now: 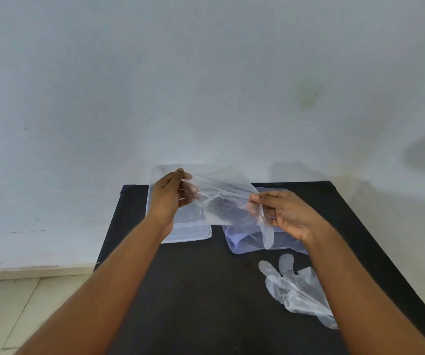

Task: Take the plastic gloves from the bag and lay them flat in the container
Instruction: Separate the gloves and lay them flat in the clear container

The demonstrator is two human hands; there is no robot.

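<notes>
A clear plastic glove is stretched in the air between both hands. My left hand pinches its upper left edge over the container. My right hand pinches its right edge, and one glove finger hangs down below it. The clear plastic container sits on the black table at the back left, partly hidden by my left hand and the glove. The clear bluish bag lies on the table under the glove, to the right of the container. Another clear glove lies flat on the table near my right forearm.
The black table stands against a pale wall. Its left edge runs close to the container. A tiled floor shows at the lower left.
</notes>
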